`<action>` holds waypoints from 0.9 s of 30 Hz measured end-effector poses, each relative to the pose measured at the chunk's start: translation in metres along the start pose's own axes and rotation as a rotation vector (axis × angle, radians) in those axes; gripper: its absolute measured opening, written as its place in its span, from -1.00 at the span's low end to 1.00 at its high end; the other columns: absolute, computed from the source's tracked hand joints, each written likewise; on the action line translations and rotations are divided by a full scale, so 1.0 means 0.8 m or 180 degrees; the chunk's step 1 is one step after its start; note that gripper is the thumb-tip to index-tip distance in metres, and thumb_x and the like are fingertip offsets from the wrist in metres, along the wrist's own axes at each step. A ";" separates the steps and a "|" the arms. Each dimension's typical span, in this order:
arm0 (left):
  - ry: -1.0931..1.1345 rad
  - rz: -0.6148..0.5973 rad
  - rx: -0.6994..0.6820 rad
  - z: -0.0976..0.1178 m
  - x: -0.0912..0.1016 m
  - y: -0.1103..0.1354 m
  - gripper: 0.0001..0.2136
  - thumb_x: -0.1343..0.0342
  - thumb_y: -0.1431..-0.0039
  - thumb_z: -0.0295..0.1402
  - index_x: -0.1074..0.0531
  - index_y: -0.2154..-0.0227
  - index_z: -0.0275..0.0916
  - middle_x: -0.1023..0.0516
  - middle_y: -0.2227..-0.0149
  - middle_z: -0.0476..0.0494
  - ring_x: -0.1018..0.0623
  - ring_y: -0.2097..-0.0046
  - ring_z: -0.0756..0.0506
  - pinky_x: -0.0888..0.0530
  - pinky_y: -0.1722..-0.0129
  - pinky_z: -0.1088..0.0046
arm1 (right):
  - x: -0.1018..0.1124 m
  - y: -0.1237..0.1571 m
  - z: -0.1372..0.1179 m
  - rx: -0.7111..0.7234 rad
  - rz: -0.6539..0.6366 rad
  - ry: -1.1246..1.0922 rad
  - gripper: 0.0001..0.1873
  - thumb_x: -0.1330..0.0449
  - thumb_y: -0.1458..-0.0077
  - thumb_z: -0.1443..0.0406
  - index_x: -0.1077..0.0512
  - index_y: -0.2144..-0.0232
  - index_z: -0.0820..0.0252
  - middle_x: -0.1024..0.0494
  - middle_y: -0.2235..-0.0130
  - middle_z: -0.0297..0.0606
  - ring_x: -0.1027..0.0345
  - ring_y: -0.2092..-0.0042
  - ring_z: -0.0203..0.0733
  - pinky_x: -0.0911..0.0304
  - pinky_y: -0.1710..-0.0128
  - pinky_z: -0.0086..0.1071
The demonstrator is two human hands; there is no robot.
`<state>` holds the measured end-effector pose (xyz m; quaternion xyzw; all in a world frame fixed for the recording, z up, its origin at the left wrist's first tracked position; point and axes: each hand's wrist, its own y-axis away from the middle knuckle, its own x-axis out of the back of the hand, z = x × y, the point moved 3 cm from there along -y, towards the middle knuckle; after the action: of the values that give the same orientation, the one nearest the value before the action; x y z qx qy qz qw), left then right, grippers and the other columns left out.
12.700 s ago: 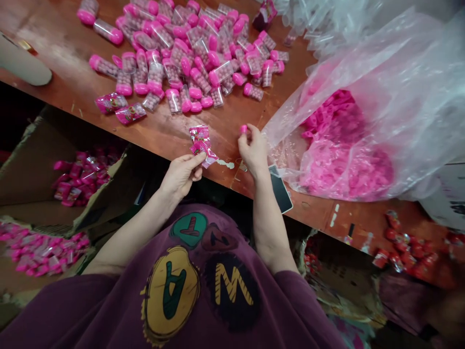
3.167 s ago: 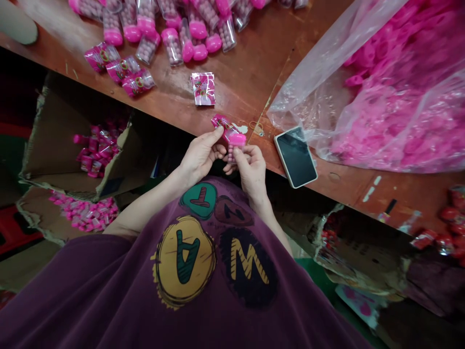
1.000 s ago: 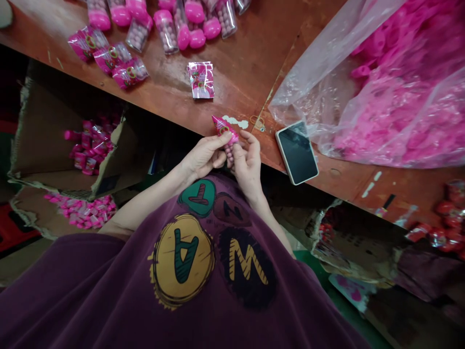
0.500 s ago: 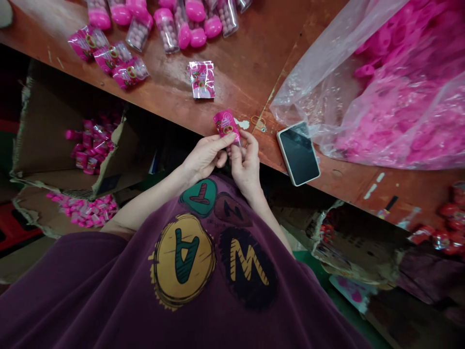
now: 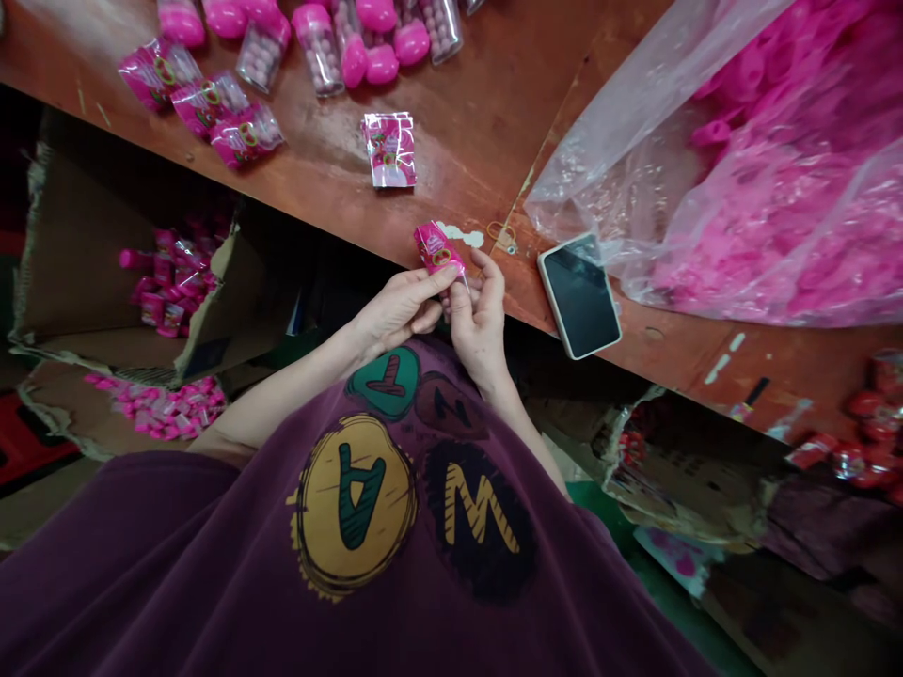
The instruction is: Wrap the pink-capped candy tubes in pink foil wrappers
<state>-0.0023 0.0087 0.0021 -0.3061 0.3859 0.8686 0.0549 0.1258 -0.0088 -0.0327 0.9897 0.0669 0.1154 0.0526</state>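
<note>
Both hands meet at the table's near edge around one small candy tube wearing a pink printed wrapper sleeve [image 5: 437, 254]. My left hand [image 5: 395, 310] pinches the sleeve with thumb and forefinger. My right hand [image 5: 476, 315] grips the tube's lower part, fingers closed on it. A flat pile of unused wrapper sleeves [image 5: 390, 150] lies on the brown table [image 5: 486, 122] just beyond. Three wrapped tubes [image 5: 204, 99] lie at the upper left, next to several unwrapped pink-capped tubes [image 5: 331, 42] along the top edge.
A black phone [image 5: 579, 296] lies right of my hands. A big clear bag of pink caps [image 5: 740, 169] fills the right of the table. A cardboard box with wrapped tubes [image 5: 166, 282] stands below on the left. Red items [image 5: 864, 442] lie at far right.
Since a second ago the sleeve has slid further over the tube, hiding the pink cap seen three seconds ago. Both hands stay at the table's edge.
</note>
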 end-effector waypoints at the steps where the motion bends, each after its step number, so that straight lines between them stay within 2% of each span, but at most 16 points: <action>1: -0.0014 0.0015 -0.0029 0.002 0.000 0.000 -0.67 -0.27 -0.44 -0.23 -0.46 0.41 -0.33 -0.41 0.61 0.10 -0.20 0.72 0.20 -0.04 0.67 0.60 | -0.002 -0.001 0.004 -0.0019 -0.0011 -0.0084 -0.38 -0.01 -0.46 -0.15 -0.09 -0.39 -0.11 -0.56 0.05 -0.21 -0.58 0.16 -0.15 -0.59 0.10 -0.15; 3: -0.0022 0.0072 -0.0103 0.005 0.000 0.001 -0.71 -0.31 -0.41 -0.27 -0.48 0.39 -0.34 -0.48 0.54 0.06 -0.25 0.70 0.22 -0.04 0.67 0.61 | -0.002 -0.002 0.007 -0.0069 -0.0048 -0.0205 -0.41 -0.03 -0.46 -0.14 -0.12 -0.36 -0.11 -0.55 0.03 -0.22 -0.56 0.20 -0.20 -0.56 0.18 -0.23; 6: 0.0025 0.0197 -0.0008 0.001 -0.002 -0.001 -0.69 -0.29 -0.43 -0.25 -0.49 0.40 -0.35 -0.48 0.55 0.05 -0.24 0.72 0.21 -0.06 0.69 0.60 | 0.010 -0.006 -0.004 -0.0157 0.0001 0.0022 -0.49 -0.08 -0.46 -0.08 -0.26 -0.28 -0.03 -0.56 0.21 -0.31 -0.48 0.33 -0.24 -0.51 0.23 -0.26; 9: 0.0117 0.0210 0.0361 -0.014 -0.007 -0.006 -0.59 -0.18 -0.48 -0.09 -0.51 0.40 -0.33 -0.49 0.57 0.01 -0.28 0.74 0.15 -0.10 0.71 0.56 | 0.032 -0.018 -0.032 -0.0190 -0.0029 0.0915 -0.61 -0.15 -0.43 0.04 -0.42 -0.17 0.05 -0.56 0.36 -0.34 -0.45 0.38 -0.18 -0.49 0.20 -0.20; 11: 0.0334 0.0135 0.0536 -0.023 -0.012 -0.011 -0.57 -0.15 -0.48 -0.03 -0.53 0.37 -0.30 -0.50 0.56 0.01 -0.34 0.72 0.11 -0.16 0.70 0.55 | 0.041 -0.030 -0.053 -0.0149 -0.0220 0.1647 -0.66 -0.18 -0.39 0.11 -0.49 -0.11 0.09 -0.61 0.35 -0.27 -0.52 0.32 -0.08 -0.50 0.13 -0.13; 14: 0.0846 0.0131 0.0678 -0.028 -0.017 -0.017 -0.56 -0.15 -0.48 0.00 -0.46 0.42 -0.24 -0.40 0.63 0.10 -0.26 0.74 0.12 -0.18 0.69 0.56 | 0.041 -0.049 -0.079 -0.0156 -0.0553 0.2550 -0.68 -0.15 -0.39 0.15 -0.54 -0.02 0.21 -0.66 0.31 -0.10 -0.59 0.18 0.10 -0.49 0.01 0.00; 16: 0.1130 0.0188 0.0779 -0.028 -0.018 -0.020 -0.53 -0.12 -0.50 -0.02 -0.38 0.48 -0.23 -0.32 0.68 0.13 -0.19 0.75 0.13 -0.13 0.70 0.56 | 0.034 -0.060 -0.091 -0.0157 -0.0718 0.2867 -0.69 -0.12 -0.40 0.18 -0.54 0.03 0.28 -0.67 0.31 0.00 -0.61 0.13 0.16 -0.47 -0.02 0.05; 22: 0.1658 0.0210 0.0989 -0.029 -0.015 -0.024 -0.45 -0.17 -0.48 -0.06 -0.22 0.61 -0.20 -0.23 0.74 0.12 -0.20 0.74 0.10 -0.15 0.71 0.56 | 0.009 -0.089 -0.104 -0.0306 -0.1186 0.3053 -0.79 -0.17 -0.33 0.32 -0.54 0.10 0.37 -0.65 0.22 0.14 -0.61 0.08 0.27 -0.45 -0.06 0.15; 24: 0.1752 0.0330 0.1058 -0.030 -0.016 -0.025 -0.42 -0.17 -0.47 -0.04 -0.18 0.64 -0.19 -0.22 0.76 0.11 -0.21 0.75 0.09 -0.18 0.71 0.56 | 0.004 -0.096 -0.100 -0.0337 -0.1274 0.2961 -0.84 -0.19 -0.31 0.37 -0.54 0.13 0.35 -0.65 0.22 0.12 -0.60 0.06 0.27 -0.45 -0.08 0.17; 27: 0.1959 0.0562 0.1181 -0.030 -0.017 -0.027 -0.41 -0.16 -0.49 -0.06 -0.18 0.65 -0.19 -0.21 0.77 0.11 -0.22 0.75 0.09 -0.21 0.71 0.58 | 0.000 -0.100 -0.091 -0.0124 -0.1219 0.2648 -0.91 -0.23 -0.29 0.37 -0.53 0.18 0.28 -0.64 0.25 0.03 -0.58 0.05 0.19 -0.48 -0.10 0.11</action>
<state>0.0279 0.0087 -0.0160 -0.5034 0.5602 0.6525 -0.0843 0.0986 0.0765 0.0284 0.8278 0.2619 0.4924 0.0603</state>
